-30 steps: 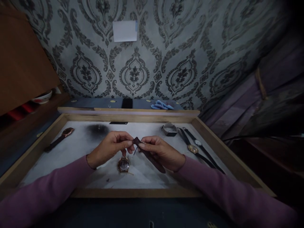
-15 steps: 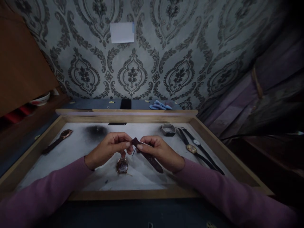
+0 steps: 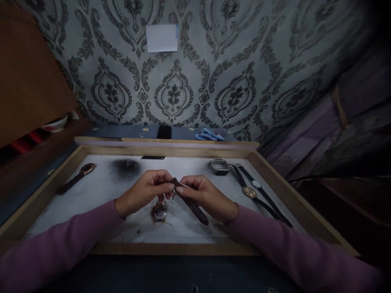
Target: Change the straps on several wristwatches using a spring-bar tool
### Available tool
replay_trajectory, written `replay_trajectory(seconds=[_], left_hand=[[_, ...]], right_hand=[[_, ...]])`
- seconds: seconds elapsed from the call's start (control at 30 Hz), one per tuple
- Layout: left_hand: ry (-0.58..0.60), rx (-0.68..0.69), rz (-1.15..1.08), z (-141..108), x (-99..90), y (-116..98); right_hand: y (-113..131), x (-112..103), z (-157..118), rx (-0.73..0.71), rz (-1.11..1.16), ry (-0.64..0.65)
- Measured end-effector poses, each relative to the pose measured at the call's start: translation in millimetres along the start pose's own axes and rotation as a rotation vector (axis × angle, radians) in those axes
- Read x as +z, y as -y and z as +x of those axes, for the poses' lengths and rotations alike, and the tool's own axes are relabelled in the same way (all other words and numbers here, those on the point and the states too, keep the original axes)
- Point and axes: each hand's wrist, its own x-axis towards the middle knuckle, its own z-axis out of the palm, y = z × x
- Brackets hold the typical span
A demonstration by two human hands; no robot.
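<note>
A dark brown watch strap (image 3: 195,211) slants down to the right from between my fingertips. My right hand (image 3: 203,194) pinches it near its upper end, thumb on top. My left hand (image 3: 152,190) is closed with thumb and fingers at the strap's top tip. A thin dark sliver shows by the left fingertips, too small to name. Just below the left hand, a watch case (image 3: 159,212) without a full strap lies on the white surface, a thin gold-coloured piece beside it.
A shallow wooden tray (image 3: 171,249) surrounds the work. Inside lie a brown-strapped watch (image 3: 76,178) at left, a grey band watch (image 3: 219,167), and two dark-strapped watches (image 3: 250,192) at right. Behind its back edge are a black phone (image 3: 164,132) and a blue cloth (image 3: 209,134).
My left fingers have come closer to the strap's tip and now touch it. The whole view has shifted slightly; the watches lie as before.
</note>
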Motion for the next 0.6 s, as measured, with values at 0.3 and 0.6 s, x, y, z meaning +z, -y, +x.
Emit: replay_trajectory(seconds=[0.3,0.6], left_hand=[[-0.008,-0.035,0.013,0,0.4,-1],[-0.005,-0.060,0.065,-3,-11.3,-6]], right_hand=[[-4,-3,2,0.025,0.034,0.040],[-9,-7,3,0.020,0.085,0.039]])
